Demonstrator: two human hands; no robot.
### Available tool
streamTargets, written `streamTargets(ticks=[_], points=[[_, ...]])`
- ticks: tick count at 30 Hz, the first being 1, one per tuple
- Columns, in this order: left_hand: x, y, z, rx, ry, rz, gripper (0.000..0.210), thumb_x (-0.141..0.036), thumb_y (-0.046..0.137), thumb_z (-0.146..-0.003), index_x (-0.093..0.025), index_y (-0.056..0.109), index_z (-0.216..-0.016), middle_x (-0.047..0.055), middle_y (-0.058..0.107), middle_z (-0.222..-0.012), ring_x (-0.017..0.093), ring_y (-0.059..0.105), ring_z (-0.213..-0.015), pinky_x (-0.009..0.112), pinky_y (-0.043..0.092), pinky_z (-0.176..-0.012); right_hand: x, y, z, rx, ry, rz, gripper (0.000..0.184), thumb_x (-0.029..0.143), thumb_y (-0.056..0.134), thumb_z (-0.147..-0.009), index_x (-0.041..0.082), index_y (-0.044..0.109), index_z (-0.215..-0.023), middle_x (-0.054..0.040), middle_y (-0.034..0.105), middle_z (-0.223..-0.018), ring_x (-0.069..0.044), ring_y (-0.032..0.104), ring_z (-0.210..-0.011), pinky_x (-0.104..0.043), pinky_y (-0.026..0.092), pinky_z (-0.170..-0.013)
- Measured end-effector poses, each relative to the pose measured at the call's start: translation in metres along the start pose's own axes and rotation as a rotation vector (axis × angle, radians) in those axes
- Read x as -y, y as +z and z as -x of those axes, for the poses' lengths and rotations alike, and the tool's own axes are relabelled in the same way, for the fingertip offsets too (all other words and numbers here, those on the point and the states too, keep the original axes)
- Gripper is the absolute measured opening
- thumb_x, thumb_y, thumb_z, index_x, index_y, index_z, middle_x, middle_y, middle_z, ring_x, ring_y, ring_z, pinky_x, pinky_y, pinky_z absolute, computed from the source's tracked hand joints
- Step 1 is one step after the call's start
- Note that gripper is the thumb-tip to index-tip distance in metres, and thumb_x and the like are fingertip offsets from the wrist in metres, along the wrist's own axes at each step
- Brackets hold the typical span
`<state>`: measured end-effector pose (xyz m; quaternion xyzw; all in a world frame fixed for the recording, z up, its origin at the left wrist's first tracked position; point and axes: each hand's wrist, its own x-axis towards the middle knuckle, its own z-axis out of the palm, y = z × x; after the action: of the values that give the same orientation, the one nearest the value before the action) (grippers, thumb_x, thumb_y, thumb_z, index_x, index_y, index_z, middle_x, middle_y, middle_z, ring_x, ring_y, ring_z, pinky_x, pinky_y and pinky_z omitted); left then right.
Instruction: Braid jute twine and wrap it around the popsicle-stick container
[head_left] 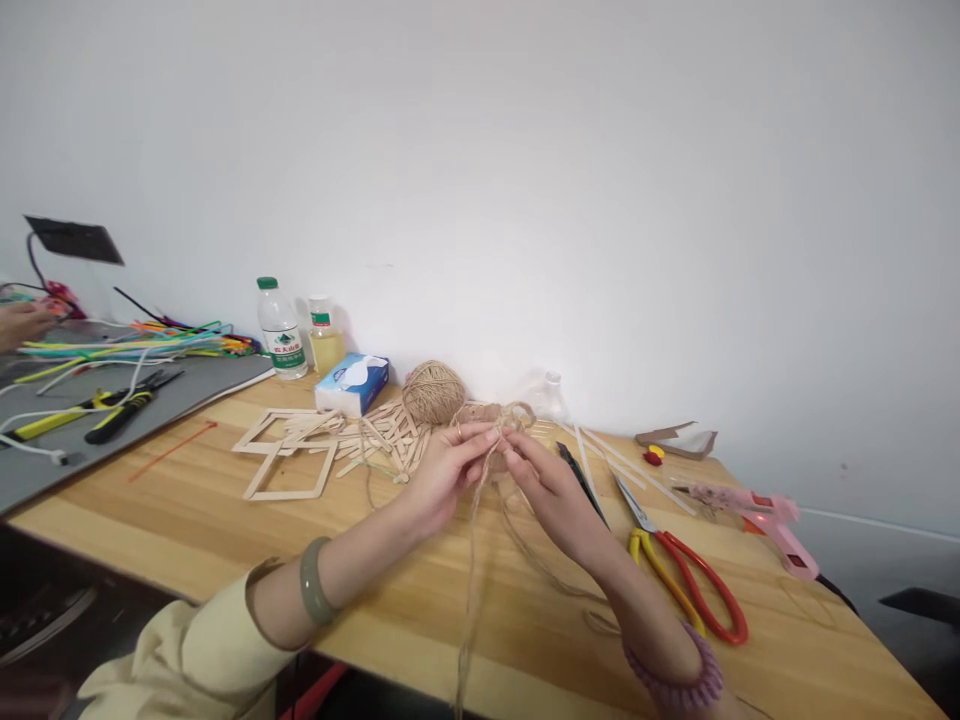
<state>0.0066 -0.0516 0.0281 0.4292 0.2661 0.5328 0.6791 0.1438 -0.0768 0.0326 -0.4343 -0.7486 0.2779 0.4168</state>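
Brown twine runs up from the table's front edge into my fingers and loops above them. My left hand pinches it near the middle of the table, a ring on one finger. Close against it, my right hand also has its fingers closed on the twine. Loose strands trail down to the right under my right wrist. Behind my hands sits a ball of twine on a heap of wooden craft sticks. What exactly lies between my fingertips is partly hidden.
Square stick frames, a tissue pack and two bottles, one a water bottle, stand left. Right are scissors, a cutter and a pink glue gun. Far left, another person's hand is near pipe cleaners and pliers.
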Motion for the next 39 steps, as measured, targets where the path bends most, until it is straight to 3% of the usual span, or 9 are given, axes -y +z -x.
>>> streamTargets(ticks=[3,7,12,19,22,29,33,36,39], points=[[-0.003,-0.002,0.001,0.001,0.009,-0.085,0.023,-0.027,0.071,-0.061,-0.011,0.069,-0.077,0.000,0.056,-0.054,0.002,0.034,-0.042,0.017,0.023,-0.040,-0.001,-0.004,0.001,-0.020,-0.010,0.061,0.029,0.033,0.046,-0.083,0.020,0.056,-0.107,-0.0063,0.061,-0.095,-0.020,0.054,-0.096,-0.035,0.041,-0.084],[-0.008,-0.004,0.005,0.074,-0.022,-0.140,0.019,-0.024,0.070,-0.059,-0.011,0.068,-0.074,0.003,0.062,-0.063,0.005,0.043,-0.048,0.018,0.032,-0.046,0.003,-0.011,0.003,-0.008,0.047,0.025,0.019,0.026,0.052,-0.077,0.021,0.057,-0.095,0.0040,0.044,-0.060,-0.013,0.046,-0.059,-0.025,0.039,-0.056],[-0.010,-0.007,0.003,0.073,-0.002,-0.238,0.018,-0.022,0.068,-0.062,-0.010,0.065,-0.075,0.003,0.063,-0.066,0.008,0.052,-0.056,0.019,0.040,-0.052,0.010,-0.013,-0.001,-0.029,0.176,-0.105,0.025,0.022,0.048,-0.076,0.020,0.055,-0.099,0.0027,0.051,-0.068,-0.013,0.048,-0.065,-0.023,0.037,-0.057],[-0.007,-0.013,-0.005,0.075,0.039,-0.425,0.017,-0.021,0.067,-0.061,-0.010,0.059,-0.071,0.001,0.061,-0.059,0.008,0.051,-0.051,0.019,0.039,-0.048,0.003,-0.006,-0.008,-0.033,0.158,-0.112,0.016,0.031,0.054,-0.076,0.017,0.059,-0.073,-0.0009,0.062,-0.072,-0.014,0.054,-0.069,-0.024,0.040,-0.064],[-0.009,-0.015,-0.005,0.116,-0.021,-0.419,0.019,-0.023,0.068,-0.061,-0.011,0.056,-0.070,0.001,0.061,-0.057,0.007,0.047,-0.045,0.019,0.037,-0.045,0.000,-0.005,-0.007,-0.047,0.157,-0.080,0.019,0.031,0.054,-0.077,0.016,0.060,-0.067,-0.0002,0.060,-0.065,-0.013,0.052,-0.063,-0.024,0.039,-0.061],[-0.020,-0.028,-0.008,0.374,-0.246,-0.286,0.019,-0.027,0.065,-0.068,-0.011,0.057,-0.063,0.001,0.055,-0.054,0.005,0.044,-0.044,0.018,0.033,-0.044,-0.001,-0.004,-0.004,-0.035,0.147,-0.133,0.022,0.033,0.053,-0.078,0.016,0.059,-0.065,0.0004,0.059,-0.062,-0.011,0.048,-0.059,-0.023,0.036,-0.058],[-0.017,-0.031,-0.011,0.393,-0.306,-0.180,0.016,-0.026,0.069,-0.064,-0.013,0.060,-0.065,0.000,0.055,-0.057,0.005,0.045,-0.045,0.018,0.034,-0.044,-0.004,-0.002,-0.004,-0.064,0.158,-0.100,0.023,0.036,0.054,-0.077,0.016,0.059,-0.066,0.0009,0.056,-0.060,-0.011,0.044,-0.055,-0.023,0.033,-0.053],[-0.011,-0.030,-0.012,0.349,-0.209,-0.305,0.017,-0.027,0.070,-0.063,-0.012,0.063,-0.068,0.001,0.059,-0.060,0.007,0.049,-0.048,0.021,0.038,-0.049,-0.005,0.000,-0.005,-0.091,0.193,-0.082,0.024,0.037,0.053,-0.076,0.017,0.058,-0.065,0.0023,0.051,-0.056,-0.010,0.041,-0.052,-0.022,0.032,-0.050],[-0.006,-0.028,-0.012,0.229,0.039,-0.573,0.011,-0.024,0.069,-0.064,-0.014,0.068,-0.069,0.003,0.064,-0.066,0.012,0.056,-0.061,0.024,0.042,-0.061,-0.004,0.002,-0.005,-0.122,0.203,-0.100,0.021,0.036,0.052,-0.077,0.017,0.057,-0.069,0.0035,0.049,-0.056,-0.010,0.044,-0.053,-0.022,0.035,-0.052]])
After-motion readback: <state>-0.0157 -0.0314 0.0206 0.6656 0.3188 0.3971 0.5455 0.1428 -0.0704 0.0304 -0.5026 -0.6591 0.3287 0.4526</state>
